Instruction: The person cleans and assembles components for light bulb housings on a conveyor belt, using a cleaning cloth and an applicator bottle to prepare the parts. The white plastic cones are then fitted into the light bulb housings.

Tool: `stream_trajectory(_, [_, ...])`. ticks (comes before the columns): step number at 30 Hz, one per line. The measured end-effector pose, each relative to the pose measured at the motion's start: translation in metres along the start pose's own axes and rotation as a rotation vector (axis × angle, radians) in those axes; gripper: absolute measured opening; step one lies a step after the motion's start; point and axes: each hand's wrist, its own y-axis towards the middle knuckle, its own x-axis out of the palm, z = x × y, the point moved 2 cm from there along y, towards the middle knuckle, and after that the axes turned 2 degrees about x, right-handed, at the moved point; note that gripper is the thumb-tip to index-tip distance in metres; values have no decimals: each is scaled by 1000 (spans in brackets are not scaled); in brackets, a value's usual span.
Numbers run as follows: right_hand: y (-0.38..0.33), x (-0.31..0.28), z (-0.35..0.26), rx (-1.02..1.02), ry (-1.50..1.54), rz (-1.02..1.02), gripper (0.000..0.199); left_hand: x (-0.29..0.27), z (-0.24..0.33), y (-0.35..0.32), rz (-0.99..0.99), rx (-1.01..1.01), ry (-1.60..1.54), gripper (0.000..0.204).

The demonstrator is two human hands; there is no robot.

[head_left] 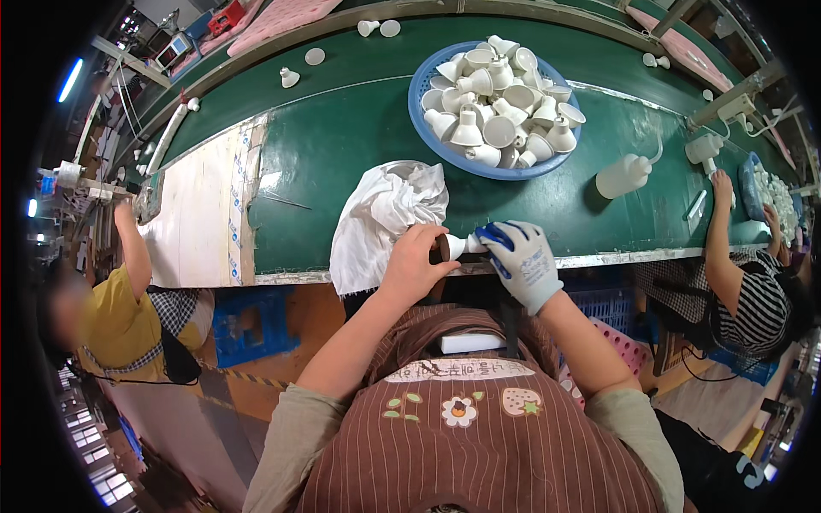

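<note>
Just over the near edge of the bench, I hold a white lamp cup [457, 247] lying sideways between my two hands. The bare fingers and thumb of my left hand [414, 263] pinch its wide rim. On the narrow end are the fingers of my right hand [523, 263], in a white glove with blue fingertips. A crumpled white cloth [368, 224] lies beside my left hand and hangs over the edge. Beyond both hands, a round blue basket [505, 173] is heaped with more white lamp cups [499, 131].
A white squeeze bottle [623, 177] with a bent spout stands on the green bench [299, 171] at right. Thin tweezers [286, 199] lie left of the cloth, near a pale board [198, 205]. Co-workers sit at both sides, one sleeve yellow [128, 303], one striped [757, 299].
</note>
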Motion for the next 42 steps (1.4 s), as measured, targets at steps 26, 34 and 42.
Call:
stream_trajectory(26, [13, -50, -35, -93, -24, 291, 49, -4, 37, -18, -122, -775, -1404, 42])
stream_trajectory(34, [7, -45, -24, -82, -29, 340, 49, 3, 42, -22, -221, -965, -1700, 55])
stream_trajectory(42, [19, -50, -48, -103, 213, 365, 51, 5, 43, -22, -480, -835, -1939, 58])
